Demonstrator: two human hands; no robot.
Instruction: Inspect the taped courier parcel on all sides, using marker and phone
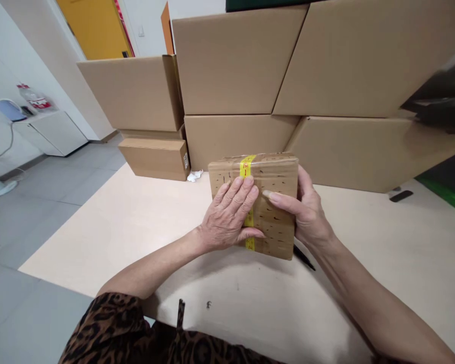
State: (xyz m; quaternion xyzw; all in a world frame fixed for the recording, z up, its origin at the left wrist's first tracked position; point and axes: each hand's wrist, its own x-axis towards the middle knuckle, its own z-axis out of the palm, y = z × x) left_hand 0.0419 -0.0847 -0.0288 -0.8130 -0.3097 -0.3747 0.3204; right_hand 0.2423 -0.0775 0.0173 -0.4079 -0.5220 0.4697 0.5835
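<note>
A small cardboard box with dark printed marks is held up over the table, its broad face toward me. A yellow strip of tape with red lettering runs down that face and over the top edge. My left hand lies flat on the face, fingers stretched together across part of the tape. Gripping the right edge is my right hand, thumb on the front and the other fingers mostly hidden behind. A black pen-like object rests on the table below the box.
Large cardboard boxes stand stacked along the back of the pale table. A smaller flat carton and crumpled white paper sit at back left. A small black object lies at right. A bottle stands on a white cabinet.
</note>
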